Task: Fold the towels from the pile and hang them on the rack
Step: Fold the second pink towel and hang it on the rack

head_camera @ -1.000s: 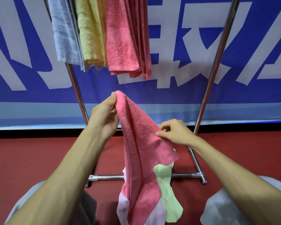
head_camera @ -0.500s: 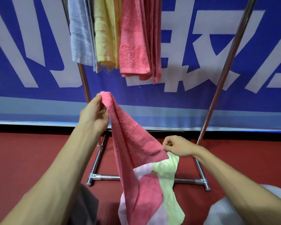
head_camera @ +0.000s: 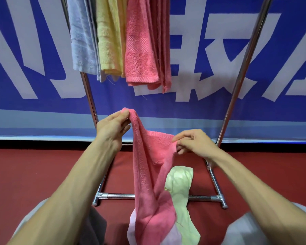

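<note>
the pink towel (head_camera: 148,165) hangs in mid-air before the rack (head_camera: 240,75), held by both hands. the left hand (head_camera: 111,128) pinches its top corner, higher up; the right hand (head_camera: 194,142) pinches an edge lower, to the right. the towel's tail reaches down to the near pile, where a green towel (head_camera: 180,179) and a lilac towel (head_camera: 132,234) lie. on the rack's left hang a blue towel (head_camera: 81,41), a yellow towel (head_camera: 108,41) and folded pink ones (head_camera: 141,50). behind stands a blue banner (head_camera: 201,110) above the red floor (head_camera: 34,174).
</note>
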The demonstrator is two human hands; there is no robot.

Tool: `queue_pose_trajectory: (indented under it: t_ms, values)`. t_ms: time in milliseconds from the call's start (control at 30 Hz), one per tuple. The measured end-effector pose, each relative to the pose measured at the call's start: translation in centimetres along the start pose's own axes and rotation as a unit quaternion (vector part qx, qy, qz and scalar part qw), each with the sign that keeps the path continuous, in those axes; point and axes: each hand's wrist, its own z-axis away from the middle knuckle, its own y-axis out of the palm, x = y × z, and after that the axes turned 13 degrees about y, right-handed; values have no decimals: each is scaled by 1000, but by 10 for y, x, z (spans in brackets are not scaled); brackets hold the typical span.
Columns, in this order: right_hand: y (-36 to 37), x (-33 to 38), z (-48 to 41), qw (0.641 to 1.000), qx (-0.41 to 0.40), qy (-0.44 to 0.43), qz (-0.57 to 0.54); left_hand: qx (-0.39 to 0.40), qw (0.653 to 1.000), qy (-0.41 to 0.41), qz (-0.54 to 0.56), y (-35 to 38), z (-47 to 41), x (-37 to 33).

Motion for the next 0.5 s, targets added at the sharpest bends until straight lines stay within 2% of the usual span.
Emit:
queue_pose_trajectory:
  t_ms: [67, 167, 233, 400, 500]
  values:
    - [-4, 4, 5, 997, -14, -38, 65, 34, 999, 3, -17, 2, 3, 2]
    - [-7, 4, 9, 973, -81, -74, 203, 59, 997, 27, -41, 6, 9, 5]
    - [-9, 5, 11, 966, -89, -93, 226, 64, 992, 56, -91, 9, 13, 7]
    - [-8, 11, 16, 972, -33, -169, 159, 106, 959, 121, -235, 15, 17, 20]
    - [-5, 18, 20, 987, -15, -158, 38, 146, 957, 79, -236, 21, 23, 32]
